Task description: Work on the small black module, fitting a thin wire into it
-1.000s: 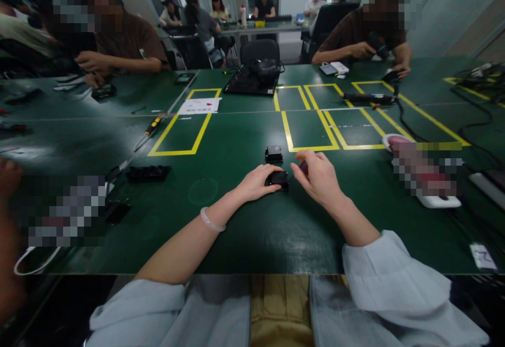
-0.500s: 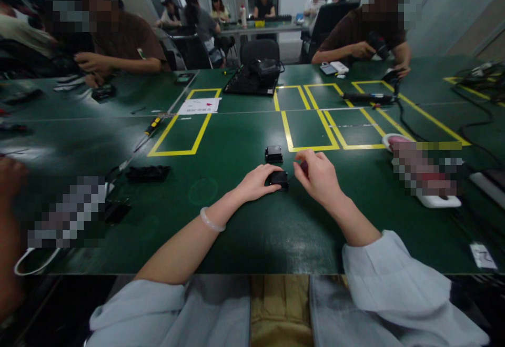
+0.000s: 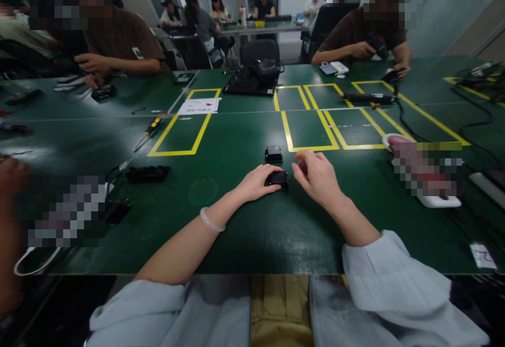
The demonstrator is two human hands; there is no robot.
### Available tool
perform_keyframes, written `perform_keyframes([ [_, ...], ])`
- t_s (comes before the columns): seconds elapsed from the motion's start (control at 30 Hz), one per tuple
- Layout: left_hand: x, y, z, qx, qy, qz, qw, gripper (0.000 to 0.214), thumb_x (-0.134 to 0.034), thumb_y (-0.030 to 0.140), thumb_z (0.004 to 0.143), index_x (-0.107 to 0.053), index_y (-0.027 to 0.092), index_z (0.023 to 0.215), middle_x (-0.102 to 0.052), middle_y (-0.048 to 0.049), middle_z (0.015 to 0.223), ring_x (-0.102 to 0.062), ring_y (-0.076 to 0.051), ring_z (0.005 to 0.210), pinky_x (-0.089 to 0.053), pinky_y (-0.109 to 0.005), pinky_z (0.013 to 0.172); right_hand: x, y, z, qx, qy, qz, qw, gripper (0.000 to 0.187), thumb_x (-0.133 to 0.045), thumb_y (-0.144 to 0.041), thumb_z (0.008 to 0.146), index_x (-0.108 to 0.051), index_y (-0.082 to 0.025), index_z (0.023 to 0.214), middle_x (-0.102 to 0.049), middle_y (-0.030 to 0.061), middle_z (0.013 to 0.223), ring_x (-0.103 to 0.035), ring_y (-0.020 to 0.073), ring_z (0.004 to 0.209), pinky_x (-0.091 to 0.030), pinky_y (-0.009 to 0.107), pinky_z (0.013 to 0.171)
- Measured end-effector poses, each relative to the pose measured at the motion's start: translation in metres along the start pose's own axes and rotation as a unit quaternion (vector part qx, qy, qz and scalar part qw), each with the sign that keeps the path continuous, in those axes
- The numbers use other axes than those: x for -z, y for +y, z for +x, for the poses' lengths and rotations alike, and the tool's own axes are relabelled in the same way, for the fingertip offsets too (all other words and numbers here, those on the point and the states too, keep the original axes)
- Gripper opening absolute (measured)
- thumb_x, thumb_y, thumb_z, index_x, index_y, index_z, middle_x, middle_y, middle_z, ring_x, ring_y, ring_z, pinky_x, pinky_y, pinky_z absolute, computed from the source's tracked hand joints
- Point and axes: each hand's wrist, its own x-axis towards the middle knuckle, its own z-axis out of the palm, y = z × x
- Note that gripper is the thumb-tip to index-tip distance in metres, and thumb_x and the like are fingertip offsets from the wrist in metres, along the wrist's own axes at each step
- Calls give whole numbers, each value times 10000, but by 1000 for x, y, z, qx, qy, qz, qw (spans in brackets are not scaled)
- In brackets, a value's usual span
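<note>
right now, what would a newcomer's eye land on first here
First, the two bare hands at the middle of the dark green table: the left hand rests on a small black block, and the right hand beside it pinches a small dark red piece. Just beyond them lies a second black block, and bright yellow tape rectangles mark the tabletop behind. Other people work along the far edge.

Our sleeves (image 3: pixel 158 305) are pale grey-blue, bunched at the green table's (image 3: pixel 276 247) near edge. Beyond that edge a milky bangle (image 3: pixel 211 221) rings the wrist of our left hand (image 3: pixel 256 181). Below the edge, tan cloth (image 3: pixel 280 305) shows.
</note>
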Motion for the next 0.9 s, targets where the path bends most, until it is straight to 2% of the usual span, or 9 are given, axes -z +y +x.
perform_keyframes([
  [0.17,0,0,0,-1,-2,0,1000,441,-634,367,857,-514,239,1261,-603,-56,1162,-555,-243,1045,-445,-370,896,2,0,0,-10,-11,0,1000,157,-501,-359,923,-506,-211,975,-583,6,697,-535,180,645,-402,314,680],
  [0.37,0,0,0,3,-3,4,1000,414,-630,372,857,-525,240,1235,-605,-52,1158,-562,-244,1041,-450,-370,890,-1,1,0,-6,-4,3,1000,85,-467,-255,918,-501,-208,979,-579,-2,688,-535,170,629,-410,315,708],
  [0.67,0,2,1,0,0,5,1000,402,-628,371,859,-526,239,1225,-608,-47,1149,-561,-242,1039,-449,-367,891,-3,1,-1,-3,-6,16,1000,148,-463,-214,890,-493,-196,1034,-608,9,734,-560,175,651,-421,325,736],
  [0.9,0,1,0,0,1,2,1000,433,-636,364,851,-520,232,1247,-603,-53,1151,-555,-242,1041,-445,-372,902,-1,2,-1,-11,-13,17,1000,167,-492,-352,926,-505,-204,1003,-607,12,732,-548,181,671,-403,318,711],
])
